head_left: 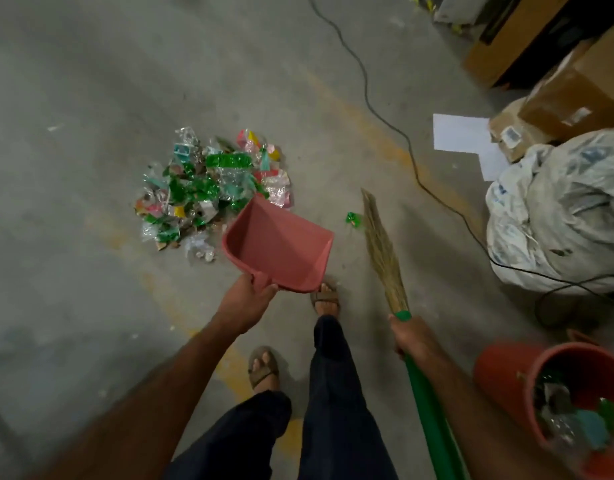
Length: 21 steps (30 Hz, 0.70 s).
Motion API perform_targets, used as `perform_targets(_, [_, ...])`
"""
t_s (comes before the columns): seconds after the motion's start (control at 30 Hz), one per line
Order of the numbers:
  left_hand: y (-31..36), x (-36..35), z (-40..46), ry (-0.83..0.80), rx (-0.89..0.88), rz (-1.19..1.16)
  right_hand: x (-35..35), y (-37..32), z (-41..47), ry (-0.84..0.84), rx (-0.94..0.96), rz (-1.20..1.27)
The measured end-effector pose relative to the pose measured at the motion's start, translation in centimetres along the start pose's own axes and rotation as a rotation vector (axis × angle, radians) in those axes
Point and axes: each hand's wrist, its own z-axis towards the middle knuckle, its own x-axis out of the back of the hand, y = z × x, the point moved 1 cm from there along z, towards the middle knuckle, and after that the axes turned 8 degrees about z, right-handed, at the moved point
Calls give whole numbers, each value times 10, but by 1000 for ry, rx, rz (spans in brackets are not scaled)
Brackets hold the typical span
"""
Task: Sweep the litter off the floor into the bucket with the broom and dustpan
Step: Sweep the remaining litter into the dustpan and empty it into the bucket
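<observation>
While the left hand (247, 299) grips the pink dustpan (281, 245) beside the litter pile (208, 188) on the floor (73, 98), the right hand (411, 336) grips the broom (385, 258); bucket (506, 382) at right, holding litter.

i can't see the dustpan (281, 247) handle inside my left hand (245, 303); the frame edge cuts off the bucket (506, 382) and the broom (426, 393) handle's end.
</observation>
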Motion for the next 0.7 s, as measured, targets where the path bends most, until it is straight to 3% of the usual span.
perform_targets(0.13, [5,-39,84,34,40,38,-22,-23,113,-57,-69,-13])
perform_targets(0.3, [-1,-77,174,54,176,4,-52,-57,209,-184,-65,-209])
perform_targets(0.53, [-45,-72,216,114,425,-74,-70,-117,207,-237,253,-600])
perform_targets(0.7, [-81,-49,228,185,521,-132,-56,-160,176,-222,421,-735])
